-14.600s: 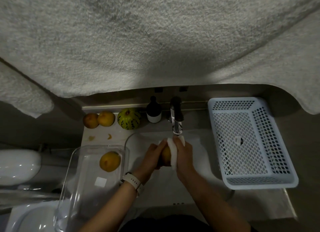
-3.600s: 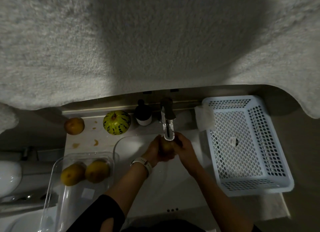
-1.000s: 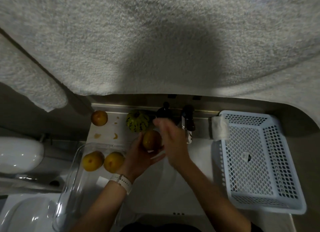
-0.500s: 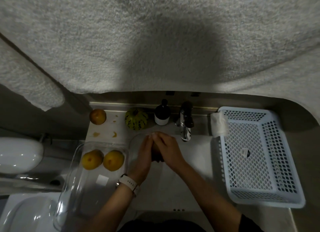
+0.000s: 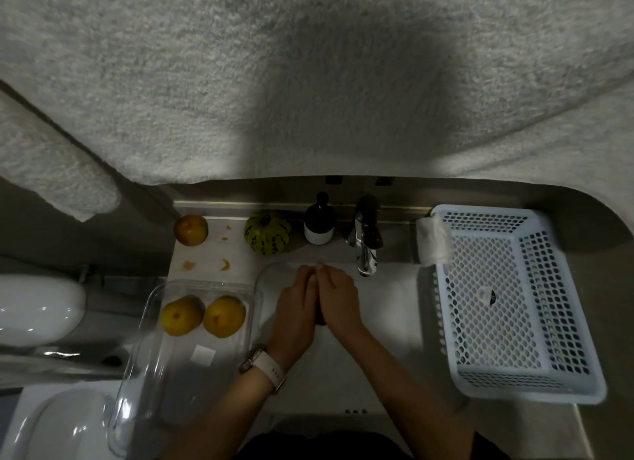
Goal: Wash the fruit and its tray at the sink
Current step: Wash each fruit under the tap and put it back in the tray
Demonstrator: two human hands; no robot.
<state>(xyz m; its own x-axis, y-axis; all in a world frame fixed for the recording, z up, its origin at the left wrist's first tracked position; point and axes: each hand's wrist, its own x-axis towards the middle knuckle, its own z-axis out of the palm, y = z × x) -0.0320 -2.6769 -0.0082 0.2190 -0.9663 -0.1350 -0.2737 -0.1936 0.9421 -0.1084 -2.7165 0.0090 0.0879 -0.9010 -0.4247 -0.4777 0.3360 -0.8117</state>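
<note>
My left hand (image 5: 296, 308) and my right hand (image 5: 338, 300) are cupped together over the white sink (image 5: 394, 322), left of the tap (image 5: 366, 245). Between them they hold a round fruit (image 5: 319, 319); only a dark sliver of it shows under the palms. A clear plastic tray (image 5: 151, 374) lies left of the sink with two yellow fruits (image 5: 182, 315) (image 5: 224, 316) at its far end. On the counter behind it sit one brownish fruit (image 5: 190, 230) and a green striped melon (image 5: 268, 236).
A dark soap bottle (image 5: 319, 223) stands left of the tap. A white perforated basket (image 5: 507, 298) sits right of the sink, with a white cloth (image 5: 433, 242) draped on its near-left corner. Fuzzy fabric hangs over the upper view. Peel scraps (image 5: 224, 265) lie on the counter.
A second ago my left hand held the fruit up while my right hand hovered near it. Both hands have since closed round the fruit and lowered over the sink.
</note>
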